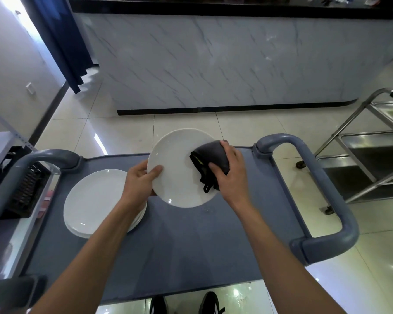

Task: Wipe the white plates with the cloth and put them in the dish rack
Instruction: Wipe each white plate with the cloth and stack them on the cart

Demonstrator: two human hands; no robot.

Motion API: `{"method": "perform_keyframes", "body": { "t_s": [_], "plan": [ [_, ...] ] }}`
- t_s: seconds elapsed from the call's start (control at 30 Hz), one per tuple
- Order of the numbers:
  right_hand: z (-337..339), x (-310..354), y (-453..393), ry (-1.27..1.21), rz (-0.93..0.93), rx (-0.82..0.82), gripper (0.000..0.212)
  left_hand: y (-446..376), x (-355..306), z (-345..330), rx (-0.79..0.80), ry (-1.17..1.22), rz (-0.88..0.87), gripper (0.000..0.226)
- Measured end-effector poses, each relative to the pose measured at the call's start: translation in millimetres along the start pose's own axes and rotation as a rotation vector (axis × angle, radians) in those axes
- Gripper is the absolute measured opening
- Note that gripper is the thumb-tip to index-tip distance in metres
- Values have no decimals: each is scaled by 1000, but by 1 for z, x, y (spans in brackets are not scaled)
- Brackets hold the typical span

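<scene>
surface: grey cart top [191, 245], plate stack [95, 200] at frame left
room: marble-look counter [213, 64] up top, tiled floor [372, 257], steel trolley [361, 143] right
left hand [138, 180]: pinches plate [177, 166] rim
right hand [232, 173]: fingers curled, pressing dark cloth [211, 159] on plate

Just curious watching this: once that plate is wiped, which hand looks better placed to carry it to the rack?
Probably the left hand: it already grips the plate at its rim, and the dark dish rack sits on that side. The right hand holds the cloth.
</scene>
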State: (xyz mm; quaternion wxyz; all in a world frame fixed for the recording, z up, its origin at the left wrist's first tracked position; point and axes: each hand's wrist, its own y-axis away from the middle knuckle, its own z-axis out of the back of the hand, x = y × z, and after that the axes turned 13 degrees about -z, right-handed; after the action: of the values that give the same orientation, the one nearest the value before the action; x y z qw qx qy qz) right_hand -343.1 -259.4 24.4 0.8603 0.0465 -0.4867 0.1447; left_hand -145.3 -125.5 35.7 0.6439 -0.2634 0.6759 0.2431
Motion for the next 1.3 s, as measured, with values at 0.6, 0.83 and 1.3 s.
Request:
{"method": "perform_keyframes", "body": {
  "t_s": [0.6, 0.83, 1.3],
  "plan": [
    [-78, -3, 86, 280, -23, -71, 56, 17, 14, -31, -336, 320, 96, 14],
    [-71, -4, 61, 317, -21, -128, 51, 18, 17, -24, -250, 255, 59, 13],
    [-36, 33, -22, 530, 108, -157, 49, 32, 15, -23, 19, 98, 60, 13]
  ]
}}
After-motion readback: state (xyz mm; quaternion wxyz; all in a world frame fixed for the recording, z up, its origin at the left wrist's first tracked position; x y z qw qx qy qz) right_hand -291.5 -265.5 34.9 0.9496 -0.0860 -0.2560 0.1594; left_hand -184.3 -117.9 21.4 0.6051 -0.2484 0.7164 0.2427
